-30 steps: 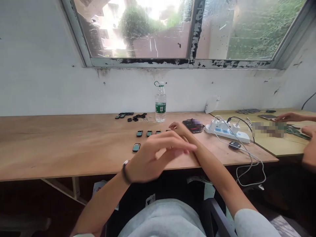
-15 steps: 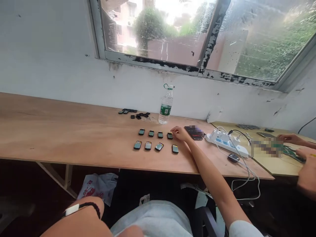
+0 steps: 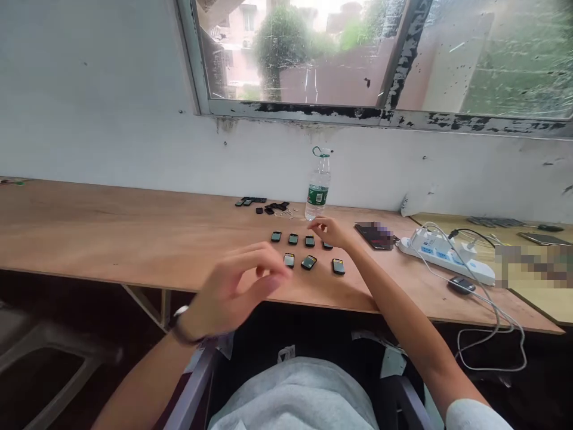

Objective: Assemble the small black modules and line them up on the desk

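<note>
The change I log over the last half second is in the hands. My left hand (image 3: 221, 301) is up from the lower edge of the view and hangs, blurred, at the near side of the desk (image 3: 134, 233); its thumb is set off from the loosely bent fingers, and I see nothing held. My right hand (image 3: 331, 232) reaches over the rear row, and its fingertips, previously beside the fourth unit, now appear beyond the third, with the hand partly covering the fourth. Its thumb and forefinger are drawn close; I cannot tell whether they pinch anything. The small screened units lie on the desk in two rows: four back-row units (image 3: 293, 239) and three visible front-row units (image 3: 308, 263), the middle one skewed. (My left hand masks the left end of the front row, so I leave that count unconfirmed.) For the work, I judge this to mean that both hands are now stationed at the rows. The bottle (image 3: 317, 196) stands behind them, dark parts (image 3: 278, 206) lie loosely to its left, and the phone (image 3: 375, 236) and power strip (image 3: 480, 272) lie to the right.
</note>
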The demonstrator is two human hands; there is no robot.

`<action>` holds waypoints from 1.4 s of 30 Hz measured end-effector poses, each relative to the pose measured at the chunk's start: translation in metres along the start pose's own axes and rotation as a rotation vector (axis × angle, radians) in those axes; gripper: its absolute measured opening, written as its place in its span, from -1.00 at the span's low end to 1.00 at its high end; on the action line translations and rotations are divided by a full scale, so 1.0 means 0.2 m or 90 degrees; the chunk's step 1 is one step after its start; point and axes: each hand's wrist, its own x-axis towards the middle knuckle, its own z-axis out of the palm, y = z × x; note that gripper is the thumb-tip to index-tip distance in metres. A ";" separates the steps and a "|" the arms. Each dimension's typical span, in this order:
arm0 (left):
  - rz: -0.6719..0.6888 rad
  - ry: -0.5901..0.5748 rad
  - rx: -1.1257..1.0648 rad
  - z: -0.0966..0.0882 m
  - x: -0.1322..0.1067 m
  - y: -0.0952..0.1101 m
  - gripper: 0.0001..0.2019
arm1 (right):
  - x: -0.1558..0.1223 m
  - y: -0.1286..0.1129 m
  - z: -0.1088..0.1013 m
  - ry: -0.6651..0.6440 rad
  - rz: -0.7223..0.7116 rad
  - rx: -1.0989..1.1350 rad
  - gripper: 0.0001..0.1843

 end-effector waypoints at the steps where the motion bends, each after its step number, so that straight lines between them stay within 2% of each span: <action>1: -0.042 -0.020 0.047 0.05 0.05 -0.11 -0.81 | 0.04 -0.07 0.05 -0.050 -0.012 0.009 -0.71; 3: -0.154 -0.043 0.204 0.16 0.08 -0.32 -0.87 | 0.10 -0.19 0.15 -0.164 -0.050 0.018 -0.68; 5: -0.253 -0.064 0.331 0.25 0.05 -0.51 -0.94 | 0.15 -0.29 0.26 -0.277 -0.044 -0.004 -0.65; 7: -0.296 -0.067 0.404 0.31 0.00 -0.64 -0.83 | 0.19 -0.35 0.35 -0.366 -0.015 -0.037 -0.63; 9: -0.302 -0.071 0.428 0.33 -0.04 -0.69 -0.77 | 0.21 -0.40 0.40 -0.410 0.001 -0.066 -0.70; 13: -0.281 -0.070 0.389 0.32 -0.06 -0.71 -0.83 | 0.21 -0.43 0.41 -0.403 -0.021 -0.078 -0.85; 17: -0.294 -0.034 0.329 0.30 -0.06 -0.73 -0.95 | 0.20 -0.43 0.40 -0.394 -0.064 -0.037 -0.84; 25: -0.306 0.000 0.277 0.28 -0.07 -0.74 -0.93 | 0.20 -0.40 0.43 -0.399 -0.065 -0.038 -0.89; 32: -0.316 0.004 0.246 0.29 -0.07 -0.76 -0.91 | 0.20 -0.37 0.47 -0.392 -0.050 -0.007 -0.82; 37: -0.313 0.008 0.231 0.28 -0.07 -0.77 -0.90 | 0.20 -0.37 0.45 -0.379 -0.024 0.008 -0.72; 42: -0.303 0.008 0.231 0.29 -0.07 -0.77 -0.91 | 0.19 -0.37 0.44 -0.385 0.003 0.027 -0.70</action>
